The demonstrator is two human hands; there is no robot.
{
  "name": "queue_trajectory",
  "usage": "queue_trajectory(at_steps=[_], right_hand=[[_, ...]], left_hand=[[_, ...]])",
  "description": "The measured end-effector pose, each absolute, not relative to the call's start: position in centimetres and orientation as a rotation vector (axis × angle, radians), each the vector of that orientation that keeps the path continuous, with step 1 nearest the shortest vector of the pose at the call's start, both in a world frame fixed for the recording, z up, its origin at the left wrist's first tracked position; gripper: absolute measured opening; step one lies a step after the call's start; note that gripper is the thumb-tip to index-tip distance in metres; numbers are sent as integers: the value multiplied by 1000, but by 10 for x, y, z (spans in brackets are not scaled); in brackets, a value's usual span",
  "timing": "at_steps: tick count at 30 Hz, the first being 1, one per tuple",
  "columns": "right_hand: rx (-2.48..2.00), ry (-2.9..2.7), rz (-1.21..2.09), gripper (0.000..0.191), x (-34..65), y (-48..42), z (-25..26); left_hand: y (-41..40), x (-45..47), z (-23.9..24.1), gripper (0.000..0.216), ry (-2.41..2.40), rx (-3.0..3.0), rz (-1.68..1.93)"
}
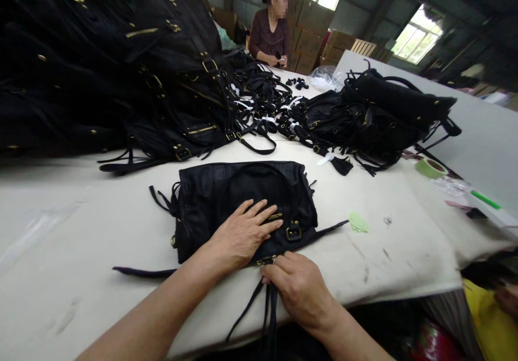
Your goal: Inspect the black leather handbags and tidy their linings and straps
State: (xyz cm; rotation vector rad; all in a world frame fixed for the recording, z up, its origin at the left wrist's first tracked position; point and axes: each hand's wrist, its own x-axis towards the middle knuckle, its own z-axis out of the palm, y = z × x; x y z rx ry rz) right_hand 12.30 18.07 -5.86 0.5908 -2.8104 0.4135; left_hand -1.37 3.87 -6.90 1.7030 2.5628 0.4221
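While the left hand lies, fingers apart, on the black bag upon the counter, the right hand clamps its fingers on dark strips beside the zipper, apparently working it, which probably calls next for steady pulling.

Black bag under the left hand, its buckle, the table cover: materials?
Bag: probably leather or imitation, black, low sheen, by its dull highlights; can't tell which. Buckle: likely metal, brass-toned, by its golden glint. Table cover: probably off-white cloth, matte, by its soft folds at the right.
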Motion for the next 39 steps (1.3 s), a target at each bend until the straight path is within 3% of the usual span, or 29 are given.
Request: queue_trajectory(at_steps=[17,23,25,30,32,36,39], right_hand=[[319,-2713,667,33,154,194,-67],[-167,-2750,828,21,158,212,-66],[-326,-2901,774,19,149,204,-59],[-493,-3159,309,37,124,169,-38],[-493,-3193,229,30,121,160,-36],[-430,-3173,289,10,124,156,-45],[-363,-3064,426,14,125,154,-56]], left_hand=[[40,-9,-67,38,2625,1661,440],[42,-8,-68,40,2645,1646,442],[42,-8,-67,41,2647,1634,429],[43,-5,-64,44,2652,1630,399],[43,-5,-63,44,2654,1630,399],[43,-6,-63,42,2658,1628,386],[44,-6,-65,42,2664,1632,377]])
